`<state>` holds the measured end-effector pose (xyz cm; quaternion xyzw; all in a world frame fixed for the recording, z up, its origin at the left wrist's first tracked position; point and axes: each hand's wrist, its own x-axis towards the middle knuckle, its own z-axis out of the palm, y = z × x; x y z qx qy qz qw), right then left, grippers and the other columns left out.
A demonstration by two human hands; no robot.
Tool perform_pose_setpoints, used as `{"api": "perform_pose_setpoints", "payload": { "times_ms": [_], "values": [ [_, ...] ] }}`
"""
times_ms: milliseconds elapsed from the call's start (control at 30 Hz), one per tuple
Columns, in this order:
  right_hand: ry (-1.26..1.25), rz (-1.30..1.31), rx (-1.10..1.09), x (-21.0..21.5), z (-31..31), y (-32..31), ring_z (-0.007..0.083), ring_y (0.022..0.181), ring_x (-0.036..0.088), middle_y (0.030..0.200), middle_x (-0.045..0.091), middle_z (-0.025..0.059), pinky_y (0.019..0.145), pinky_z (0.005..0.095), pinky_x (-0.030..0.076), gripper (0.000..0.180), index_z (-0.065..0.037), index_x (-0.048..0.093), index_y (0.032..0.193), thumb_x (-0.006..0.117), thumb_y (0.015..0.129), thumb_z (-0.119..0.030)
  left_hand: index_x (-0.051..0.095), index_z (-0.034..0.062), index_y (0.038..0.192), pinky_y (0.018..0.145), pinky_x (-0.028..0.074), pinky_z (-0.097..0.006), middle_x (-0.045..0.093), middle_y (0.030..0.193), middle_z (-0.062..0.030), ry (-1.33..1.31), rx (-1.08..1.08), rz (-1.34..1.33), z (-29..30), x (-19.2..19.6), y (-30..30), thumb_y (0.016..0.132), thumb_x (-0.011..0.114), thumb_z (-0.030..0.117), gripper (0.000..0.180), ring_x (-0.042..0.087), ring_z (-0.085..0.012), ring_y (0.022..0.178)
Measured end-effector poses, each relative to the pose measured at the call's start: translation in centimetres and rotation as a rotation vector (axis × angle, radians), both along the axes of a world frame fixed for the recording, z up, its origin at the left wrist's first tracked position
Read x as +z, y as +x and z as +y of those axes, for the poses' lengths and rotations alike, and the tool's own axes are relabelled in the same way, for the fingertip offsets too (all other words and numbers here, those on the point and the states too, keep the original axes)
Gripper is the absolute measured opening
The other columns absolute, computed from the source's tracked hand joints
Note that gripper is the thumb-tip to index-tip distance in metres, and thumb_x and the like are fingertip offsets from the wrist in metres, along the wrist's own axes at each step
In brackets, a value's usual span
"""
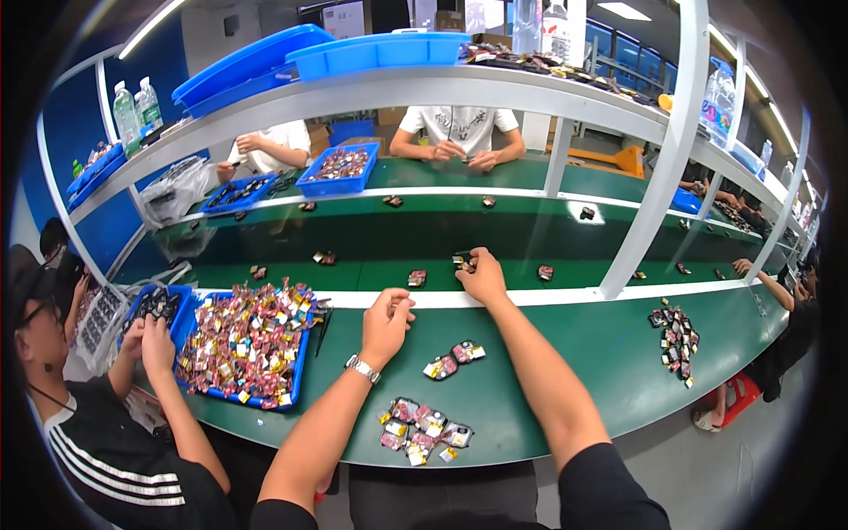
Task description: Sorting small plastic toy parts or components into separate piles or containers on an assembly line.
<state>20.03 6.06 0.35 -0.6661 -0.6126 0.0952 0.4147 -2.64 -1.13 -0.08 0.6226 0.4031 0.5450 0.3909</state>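
Observation:
My right hand (pixel 484 279) reaches over the dark green conveyor, fingers pinched on a small electronic module (pixel 461 263) with black and yellow-white parts. Nearer to me, my left hand (pixel 386 325) hovers above the green worktop with its fingers curled in, and nothing shows between them. A silvery watch sits on that wrist. A similar module (pixel 416 278) lies on the conveyor just beyond my left hand, and another module (pixel 546 273) lies right of my right hand. Between my forearms, a pair of modules (pixel 454 359) rests on the worktop, with a cluster of modules (pixel 422 430) at its front edge.
A blue tray (pixel 299 375) heaped with small red, white and yellow parts stands at left, beside black tweezers (pixel 324 331). More modules (pixel 676 340) lie at right. A white post (pixel 649 168) rises near the conveyor. Co-workers sit at left, across and far right.

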Motion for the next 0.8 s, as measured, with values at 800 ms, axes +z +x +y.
{"api": "perform_pose_setpoints", "payload": {
  "times_ms": [800],
  "values": [
    [0.299,-0.093,0.362,2.6,-13.2,-5.2,0.0279,0.087,0.062,0.098,0.060,0.0106,0.072,0.0345,0.052,0.022,-0.004,0.062,0.098,0.071,0.078,-0.008,0.045,-0.0008,0.135,0.092,0.054,-0.033,0.061,0.118,-0.0096,-0.498,-0.512,-0.333,-2.1,1.3,0.6,0.094,0.054,0.003,0.042,0.062,-0.0164,0.103]
  ]
}}
